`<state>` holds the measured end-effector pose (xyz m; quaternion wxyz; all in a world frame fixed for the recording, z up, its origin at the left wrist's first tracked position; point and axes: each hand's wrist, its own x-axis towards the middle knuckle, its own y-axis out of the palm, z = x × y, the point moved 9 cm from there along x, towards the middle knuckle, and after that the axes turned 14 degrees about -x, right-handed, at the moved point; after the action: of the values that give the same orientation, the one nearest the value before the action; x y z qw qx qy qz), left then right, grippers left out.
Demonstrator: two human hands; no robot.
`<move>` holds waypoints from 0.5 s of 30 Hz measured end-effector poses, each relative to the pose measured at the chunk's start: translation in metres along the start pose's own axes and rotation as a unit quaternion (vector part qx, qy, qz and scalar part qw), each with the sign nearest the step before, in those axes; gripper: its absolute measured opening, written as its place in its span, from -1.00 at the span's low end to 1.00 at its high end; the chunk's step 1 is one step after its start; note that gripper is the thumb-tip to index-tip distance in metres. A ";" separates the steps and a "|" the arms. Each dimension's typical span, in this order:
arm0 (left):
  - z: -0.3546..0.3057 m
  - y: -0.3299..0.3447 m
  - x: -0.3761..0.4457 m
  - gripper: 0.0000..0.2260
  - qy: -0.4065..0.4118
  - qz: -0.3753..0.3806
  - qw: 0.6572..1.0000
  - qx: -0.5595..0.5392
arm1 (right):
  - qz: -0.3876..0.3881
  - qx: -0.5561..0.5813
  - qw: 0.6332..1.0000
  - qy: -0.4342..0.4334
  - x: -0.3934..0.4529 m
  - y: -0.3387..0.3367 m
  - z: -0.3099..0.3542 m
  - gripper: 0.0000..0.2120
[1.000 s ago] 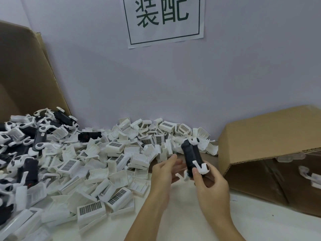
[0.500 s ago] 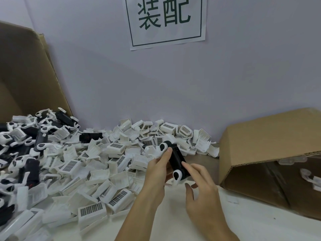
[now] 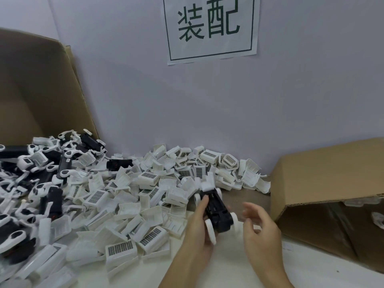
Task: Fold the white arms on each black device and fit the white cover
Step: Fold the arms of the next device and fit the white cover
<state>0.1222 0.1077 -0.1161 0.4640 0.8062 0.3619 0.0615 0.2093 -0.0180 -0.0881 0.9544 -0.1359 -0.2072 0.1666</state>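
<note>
Black device (image 3: 217, 213) is clasped by the left hand (image 3: 199, 231), freeing the right hand (image 3: 260, 229), loosely spread and empty at 3 o'clock, for white arms (image 3: 209, 227).

Two hands, left (image 3: 198, 229) and right (image 3: 260, 231); two cardboard boxes, one left (image 3: 37, 96), one right (image 3: 332, 173); one wall sign (image 3: 209, 28); white covers (image 3: 124, 204) and black devices (image 3: 53, 201) too many to count.
</note>
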 end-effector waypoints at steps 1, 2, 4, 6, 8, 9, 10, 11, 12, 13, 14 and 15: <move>0.003 -0.002 -0.001 -0.50 -0.006 0.003 1.000 -0.013 | 0.002 -0.004 1.000 0.005 0.001 0.000 0.000 -0.56; 0.005 -0.006 -0.001 -0.52 -0.009 0.003 1.000 -0.026 | 0.004 -0.010 1.000 0.009 0.001 0.001 -0.001 -0.58; 0.004 -0.012 -0.001 -0.57 -0.008 0.002 0.999 -0.045 | 0.010 -0.015 1.000 0.012 0.001 0.003 -0.003 -0.61; 0.001 -0.018 0.000 -0.58 0.014 0.001 0.998 -0.053 | 0.009 -0.011 1.000 0.008 0.000 0.004 -0.002 -0.62; -0.006 -0.020 0.001 -0.58 0.048 -0.011 0.998 -0.042 | 0.007 -0.005 1.000 0.000 0.000 0.003 0.000 -0.62; -0.009 -0.019 0.002 -0.59 0.062 -0.014 0.998 -0.024 | 0.005 -0.002 1.000 -0.002 0.002 0.000 0.002 -0.63; -0.012 -0.018 0.004 -0.62 0.076 -0.014 0.997 -0.001 | 0.004 0.000 1.000 -0.002 0.002 -0.001 0.003 -0.64; -0.014 -0.018 0.005 -0.64 0.088 -0.017 0.996 0.026 | 0.005 -0.001 1.000 -0.001 0.002 -0.002 0.005 -0.64; -0.018 -0.018 0.007 -0.66 0.101 -0.017 0.993 0.051 | 0.002 -0.001 1.000 -0.008 0.002 -0.004 0.009 -0.64; -0.022 -0.018 0.007 -0.67 0.114 -0.023 0.991 0.073 | -0.005 -0.004 1.000 -0.021 0.002 -0.006 0.017 -0.63; -0.024 -0.017 0.009 -0.67 0.126 -0.026 0.988 0.085 | -0.011 -0.008 0.999 -0.040 0.002 -0.007 0.028 -0.64; -0.026 -0.015 0.009 -0.68 0.132 -0.022 0.987 0.093 | -0.018 -0.018 0.997 -0.067 0.003 -0.007 0.042 -0.65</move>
<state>0.1095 0.1359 -0.1154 0.3366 0.8225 0.4416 0.1233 0.1956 -0.0150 -0.0477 0.9388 -0.1377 -0.2756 0.1539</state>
